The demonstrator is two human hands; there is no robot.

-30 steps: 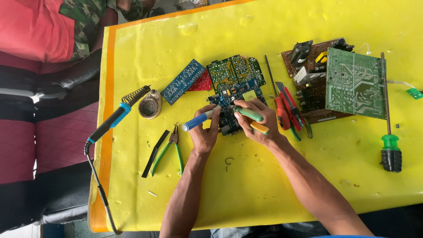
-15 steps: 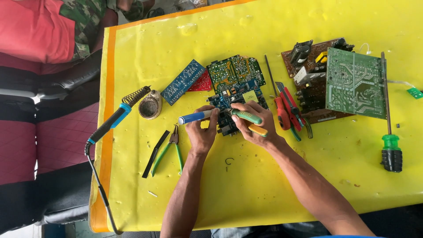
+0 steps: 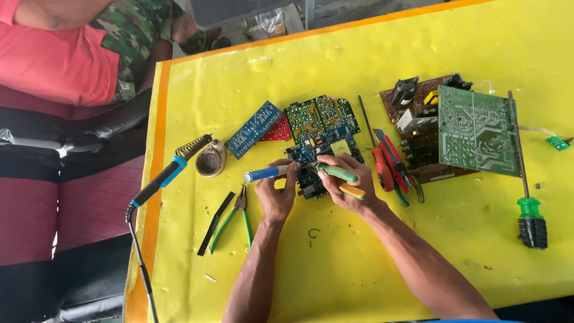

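Observation:
My left hand (image 3: 276, 194) grips a blue-handled tool (image 3: 263, 174) that lies level, its tip at the left side of a small blue circuit board (image 3: 317, 157). My right hand (image 3: 345, 186) holds green-and-yellow-handled pliers (image 3: 339, 173), jaws pointing left onto the same board. Both hands rest on the yellow table cover (image 3: 359, 263), right at the board's near edge. The tool tips are hidden between my fingers.
Green board (image 3: 321, 115), blue board (image 3: 254, 128) and red piece (image 3: 277, 130) lie behind. Red-handled cutters (image 3: 391, 164), brown board with green board on top (image 3: 476, 130), green screwdriver (image 3: 526, 209) sit right. Soldering iron (image 3: 160, 178), flux tin (image 3: 210, 160), green pliers (image 3: 236, 215) sit left. A seated person (image 3: 72, 54) is at far left.
My left hand has swung the blue-handled tool from a tilt to level and drawn it closer to the board. The right hand with the pliers has barely shifted.

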